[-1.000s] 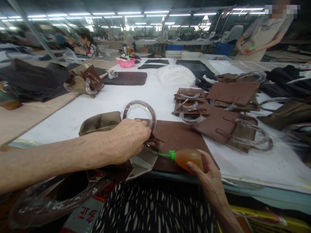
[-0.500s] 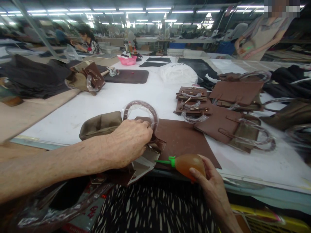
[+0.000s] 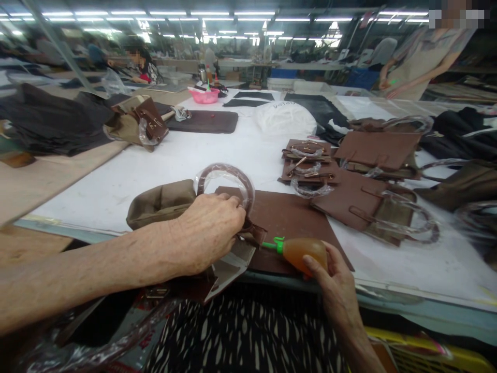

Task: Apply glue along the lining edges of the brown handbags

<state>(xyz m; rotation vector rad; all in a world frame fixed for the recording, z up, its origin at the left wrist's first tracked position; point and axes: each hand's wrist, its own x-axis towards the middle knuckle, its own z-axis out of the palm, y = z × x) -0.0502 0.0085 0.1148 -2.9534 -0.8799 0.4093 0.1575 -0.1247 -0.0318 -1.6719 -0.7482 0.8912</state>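
Note:
My left hand point(image 3: 213, 228) is closed on an unfinished brown handbag point(image 3: 233, 259) at the table's front edge, near the base of its plastic-wrapped handle point(image 3: 248, 189). The fingertips are hidden behind the knuckles. Olive lining point(image 3: 161, 204) bulges out on the far left of the bag. In my right hand point(image 3: 336, 280) is a squeeze bottle of amber liquid point(image 3: 305, 254) with a green nozzle, lying nearly level. Its nozzle tip points left, right beside a brown leather tab point(image 3: 254, 234) on the bag. A flat brown leather sheet point(image 3: 291, 223) lies beneath and behind.
More brown handbags point(image 3: 361, 197) with wrapped handles lie at the right. Another bag point(image 3: 137, 122) and dark fabric point(image 3: 54, 122) are at the left. Farther back are a pink basket point(image 3: 205, 96) and a white plastic bundle point(image 3: 285, 118). Co-workers stand beyond; a yellow crate point(image 3: 427, 352) sits below right.
The bottle has risen slightly and its nozzle has gone from the bag's pale inner panel up to the leather tab. My left hand has barely shifted on the bag.

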